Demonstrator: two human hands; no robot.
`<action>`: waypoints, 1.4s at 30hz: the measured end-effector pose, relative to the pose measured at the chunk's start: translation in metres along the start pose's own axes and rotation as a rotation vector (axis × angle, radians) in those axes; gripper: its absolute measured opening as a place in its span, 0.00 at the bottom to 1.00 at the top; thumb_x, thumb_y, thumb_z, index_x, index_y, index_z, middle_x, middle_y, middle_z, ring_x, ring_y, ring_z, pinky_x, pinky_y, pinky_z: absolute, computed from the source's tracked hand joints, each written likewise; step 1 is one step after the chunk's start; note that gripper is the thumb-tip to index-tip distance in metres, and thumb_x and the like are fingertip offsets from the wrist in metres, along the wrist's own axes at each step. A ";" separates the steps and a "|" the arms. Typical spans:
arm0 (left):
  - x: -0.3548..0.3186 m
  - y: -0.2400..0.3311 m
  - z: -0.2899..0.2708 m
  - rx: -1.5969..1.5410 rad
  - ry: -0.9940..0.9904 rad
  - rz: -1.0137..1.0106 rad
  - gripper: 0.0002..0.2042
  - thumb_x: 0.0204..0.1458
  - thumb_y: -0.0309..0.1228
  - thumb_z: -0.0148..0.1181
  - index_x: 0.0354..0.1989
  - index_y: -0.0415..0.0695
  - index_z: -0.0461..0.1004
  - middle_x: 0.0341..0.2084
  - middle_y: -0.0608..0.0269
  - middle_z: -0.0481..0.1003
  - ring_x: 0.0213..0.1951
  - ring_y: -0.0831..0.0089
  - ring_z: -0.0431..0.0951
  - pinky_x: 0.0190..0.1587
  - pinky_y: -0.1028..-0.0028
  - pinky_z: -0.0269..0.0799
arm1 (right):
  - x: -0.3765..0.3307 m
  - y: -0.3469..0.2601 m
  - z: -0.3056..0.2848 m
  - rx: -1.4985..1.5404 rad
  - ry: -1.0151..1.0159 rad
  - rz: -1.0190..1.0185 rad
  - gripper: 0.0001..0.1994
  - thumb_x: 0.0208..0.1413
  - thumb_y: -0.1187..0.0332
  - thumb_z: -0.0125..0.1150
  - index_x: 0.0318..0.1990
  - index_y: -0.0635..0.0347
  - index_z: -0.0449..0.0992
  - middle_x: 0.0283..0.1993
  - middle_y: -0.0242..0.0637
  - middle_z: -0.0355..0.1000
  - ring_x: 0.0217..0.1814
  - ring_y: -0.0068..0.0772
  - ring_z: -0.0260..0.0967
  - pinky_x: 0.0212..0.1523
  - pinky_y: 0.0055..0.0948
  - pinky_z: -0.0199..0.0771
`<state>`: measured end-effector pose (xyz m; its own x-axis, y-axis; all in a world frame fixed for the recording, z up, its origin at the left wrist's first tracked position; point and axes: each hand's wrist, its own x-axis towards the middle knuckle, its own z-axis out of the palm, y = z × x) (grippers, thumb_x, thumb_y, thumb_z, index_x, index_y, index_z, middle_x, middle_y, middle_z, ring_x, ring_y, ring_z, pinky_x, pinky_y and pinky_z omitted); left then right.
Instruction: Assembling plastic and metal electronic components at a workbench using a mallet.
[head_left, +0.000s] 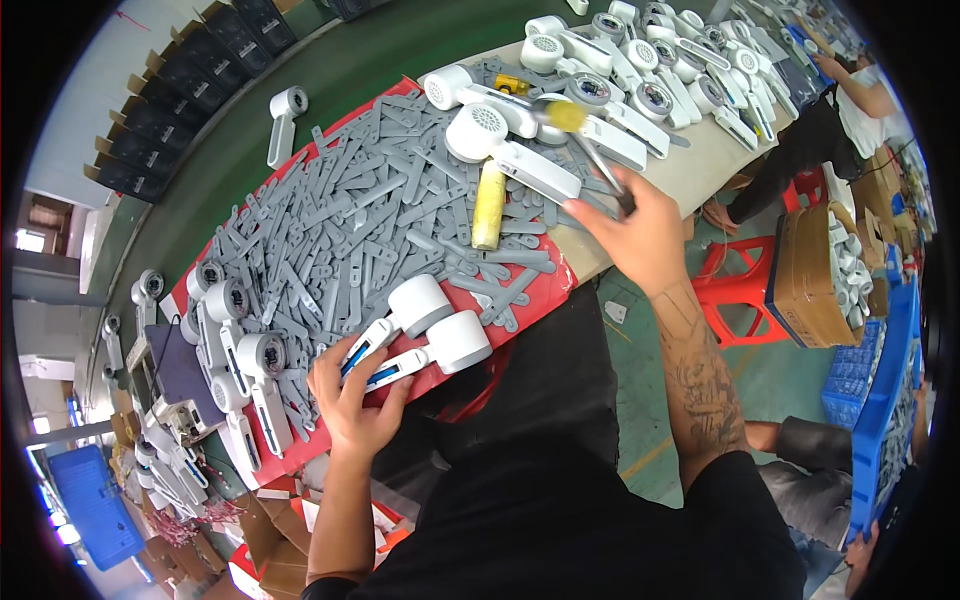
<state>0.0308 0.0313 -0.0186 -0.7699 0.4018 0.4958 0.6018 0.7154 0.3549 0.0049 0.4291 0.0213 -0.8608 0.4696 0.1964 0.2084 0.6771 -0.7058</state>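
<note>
My left hand [358,405] has its fingers over the handles of two white handheld fans [460,341] lying side by side at the table's near edge, with blue strips showing in their handles. My right hand [640,228] is closed round the dark grip of a small hammer [600,165] with a metal shaft; its yellow head [565,116] is smeared by motion above more white fans. Another white fan [535,170] lies just left of that hand. Beside it, a yellow cylinder [489,207] rests on a heap of flat grey plastic strips [350,215].
A red sheet [290,455] lies under the strips. White fans crowd the far right [650,95] and left [262,385] of the table. A red stool [735,290] and an open cardboard box [815,275] stand to the right, and co-workers are nearby.
</note>
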 end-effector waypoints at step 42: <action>-0.003 -0.008 -0.009 -0.117 0.135 -0.036 0.23 0.48 0.46 0.74 0.48 0.43 0.84 0.51 0.48 0.78 0.51 0.52 0.77 0.56 0.58 0.64 | 0.019 0.033 0.032 -0.196 0.295 -0.691 0.16 0.52 0.59 0.82 0.32 0.55 0.78 0.24 0.35 0.73 0.27 0.46 0.71 0.35 0.45 0.69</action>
<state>0.0301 0.0196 -0.0153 -0.7607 0.2906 0.5804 0.6009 0.6534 0.4605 -0.0194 0.4422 -0.0195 -0.6720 0.0172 0.7403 -0.2285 0.9462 -0.2293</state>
